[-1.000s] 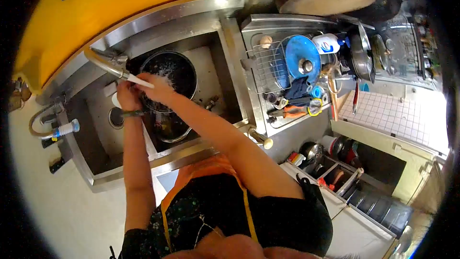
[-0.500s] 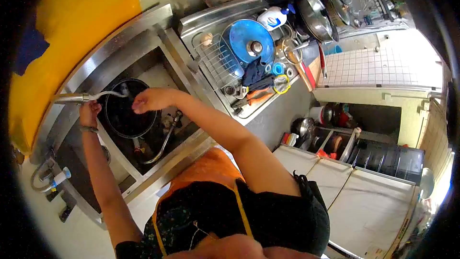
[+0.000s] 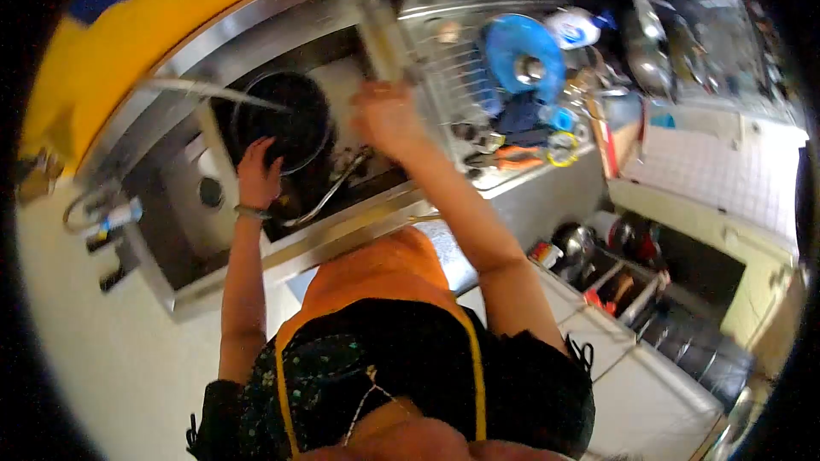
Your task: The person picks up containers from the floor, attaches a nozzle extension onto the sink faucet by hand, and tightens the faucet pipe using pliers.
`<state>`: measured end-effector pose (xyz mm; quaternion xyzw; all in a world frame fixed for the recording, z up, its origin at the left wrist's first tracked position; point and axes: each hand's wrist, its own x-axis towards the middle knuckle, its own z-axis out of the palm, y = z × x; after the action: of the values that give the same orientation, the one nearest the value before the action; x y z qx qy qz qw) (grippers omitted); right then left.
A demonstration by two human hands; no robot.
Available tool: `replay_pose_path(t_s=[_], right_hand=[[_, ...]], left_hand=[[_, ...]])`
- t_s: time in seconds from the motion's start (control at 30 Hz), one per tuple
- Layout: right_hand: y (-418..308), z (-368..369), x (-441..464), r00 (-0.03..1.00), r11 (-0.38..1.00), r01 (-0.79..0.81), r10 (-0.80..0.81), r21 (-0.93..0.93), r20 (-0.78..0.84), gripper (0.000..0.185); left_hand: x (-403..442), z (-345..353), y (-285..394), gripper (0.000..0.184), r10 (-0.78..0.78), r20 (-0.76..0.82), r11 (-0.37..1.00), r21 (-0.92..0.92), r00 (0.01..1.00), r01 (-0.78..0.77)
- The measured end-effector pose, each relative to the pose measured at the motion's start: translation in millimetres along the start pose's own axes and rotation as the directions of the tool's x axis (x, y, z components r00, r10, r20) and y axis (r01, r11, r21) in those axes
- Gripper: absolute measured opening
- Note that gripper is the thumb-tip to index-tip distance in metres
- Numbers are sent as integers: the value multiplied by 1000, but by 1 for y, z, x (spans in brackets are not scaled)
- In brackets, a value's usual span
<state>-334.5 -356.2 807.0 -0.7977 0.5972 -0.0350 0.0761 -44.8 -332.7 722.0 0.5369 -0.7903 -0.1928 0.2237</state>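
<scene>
In the sink, a dark round pot (image 3: pixel 320 132) stands under the tap (image 3: pixel 175 85), and a pale stream, apparently water, runs from the tap into it. My left hand (image 3: pixel 259 172) is at the pot's near left edge, thumb and fingers apart, with nothing visible in it. I cannot tell whether its fingertips touch the rim. To the right of the pot, my right hand (image 3: pixel 389 119) is over the sink's right part; motion blurs its fingers. A curved metal tube (image 3: pixel 329 196) lies in the sink, close below the pot.
Right of the sink is a wire dish rack (image 3: pixel 465 77) with a blue lid (image 3: pixel 521 47), a white pump bottle (image 3: pixel 572 28) and orange-handled pliers (image 3: pixel 517 156). A second sink basin (image 3: pixel 175 205) lies at the left. White cabinets (image 3: pixel 649 393) stand at the lower right.
My left hand has moved from beside the tap to the pot's near edge. My right hand has gone from over the pot to its right. The camera view has shifted.
</scene>
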Motion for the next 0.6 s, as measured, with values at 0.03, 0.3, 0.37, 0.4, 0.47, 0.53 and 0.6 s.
replay_pose_path(t_s=[0.03, 0.3, 0.37, 0.4, 0.47, 0.53, 0.6], right_hand=[[6, 1, -5, 997, 924, -79, 64, 374, 53, 34], [8, 9, -42, 986, 810, -136, 54, 571, 158, 29], [5, 12, -47, 995, 879, -55, 9, 473, 99, 28], [5, 16, -50, 984, 812, -131, 35, 569, 177, 30], [5, 22, -53, 939, 639, -298, 65, 709, 337, 34], [0, 7, -54, 954, 683, -245, 46, 688, 295, 34], [-4, -5, -53, 958, 667, -232, 33, 708, 283, 33]], left_hand=[[-6, -10, 4, 34, -73, -4, 997, -7, 997, 73], [-93, -5, 10, 27, -163, 314, 957, -180, 935, 228], [-110, 11, 17, 32, -117, 406, 992, 11, 906, 123], [-114, 17, 21, 34, -96, 455, 993, 99, 885, 57], [-115, 24, 18, 36, -112, 442, 990, 126, 890, 62], [-110, 25, 19, 36, -116, 423, 990, 126, 899, 69], [-98, 24, 22, 35, -111, 391, 992, 106, 914, 74]])
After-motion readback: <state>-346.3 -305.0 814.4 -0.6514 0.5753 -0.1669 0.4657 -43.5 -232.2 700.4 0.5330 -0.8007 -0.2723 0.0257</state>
